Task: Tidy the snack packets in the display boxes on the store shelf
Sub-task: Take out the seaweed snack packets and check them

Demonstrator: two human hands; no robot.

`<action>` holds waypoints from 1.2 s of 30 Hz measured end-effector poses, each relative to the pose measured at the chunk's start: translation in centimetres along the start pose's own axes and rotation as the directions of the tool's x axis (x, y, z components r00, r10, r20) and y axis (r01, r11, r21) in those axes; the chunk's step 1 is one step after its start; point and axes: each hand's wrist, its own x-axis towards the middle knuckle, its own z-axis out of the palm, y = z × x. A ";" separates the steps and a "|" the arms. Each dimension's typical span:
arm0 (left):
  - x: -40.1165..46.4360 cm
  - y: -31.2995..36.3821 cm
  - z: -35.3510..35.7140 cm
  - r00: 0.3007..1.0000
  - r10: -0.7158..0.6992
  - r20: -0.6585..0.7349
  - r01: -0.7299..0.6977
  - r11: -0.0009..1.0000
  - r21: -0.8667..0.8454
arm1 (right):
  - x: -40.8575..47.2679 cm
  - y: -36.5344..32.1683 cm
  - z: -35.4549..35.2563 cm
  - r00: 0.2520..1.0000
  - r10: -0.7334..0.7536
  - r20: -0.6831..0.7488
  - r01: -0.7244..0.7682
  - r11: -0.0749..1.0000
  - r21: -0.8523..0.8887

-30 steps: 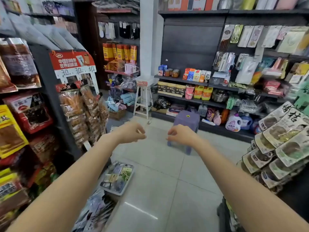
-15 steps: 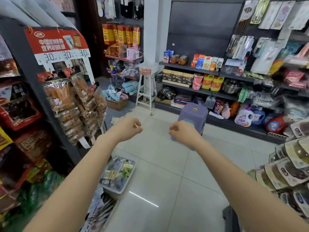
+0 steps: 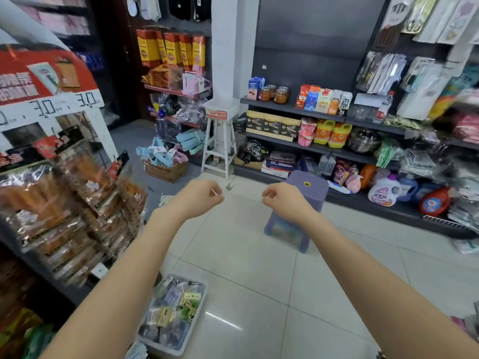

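Both my arms stretch forward over the tiled aisle floor. My left hand [image 3: 201, 198] and my right hand [image 3: 281, 199] hover side by side at mid-frame, fingers curled loosely inward, holding nothing. Snack packets [image 3: 77, 203] in shiny orange-brown wrappers hang in rows on a rack at the left, under a red and white price sign [image 3: 44, 86]. Neither hand touches any packet. The display boxes of the task are not clearly in view.
A purple plastic stool [image 3: 303, 200] stands on the floor just beyond my right hand. A white wooden stool [image 3: 220, 141] stands by the pillar. A white tray [image 3: 199, 307] of small packets lies on the floor below my left arm. Dark shelves [image 3: 337, 120] with bottles and goods line the far wall.
The view has swung left and down, so the packets at the right edge have left the frame. Both hands stay raised together, a little further apart.
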 end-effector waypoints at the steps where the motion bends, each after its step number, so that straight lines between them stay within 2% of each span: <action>1: 1.7 -0.4 -0.3 1.000 0.005 0.008 -0.005 1.000 0.001 | 1.6 0.1 -0.1 1.000 -0.008 0.000 0.008 1.000 0.006; 10: 20.4 -3.3 -2.1 0.999 0.006 -0.038 -0.006 1.000 0.019 | 20.0 3.0 -2.1 0.998 -0.061 -0.005 0.061 0.998 0.031; 14: 28.0 -3.0 -3.5 0.998 -0.013 -0.060 0.011 0.999 -0.035 | 27.8 4.0 -4.3 0.997 -0.073 0.024 0.072 0.997 0.009; 18: 36.4 -2.9 -5.1 0.997 -0.022 -0.073 0.017 0.997 -0.076 | 36.1 5.2 -6.5 0.998 -0.069 -0.005 0.069 0.997 0.017; 26: 51.5 -3.8 -7.1 0.996 0.011 -0.086 -0.020 0.995 -0.103 | 50.5 8.8 -7.9 0.999 -0.039 -0.023 0.040 0.998 0.053; 36: 75.5 -5.8 -9.9 0.995 0.078 -0.070 -0.083 0.993 -0.079 | 73.7 12.0 -11.1 0.998 -0.015 -0.059 0.016 1.000 0.010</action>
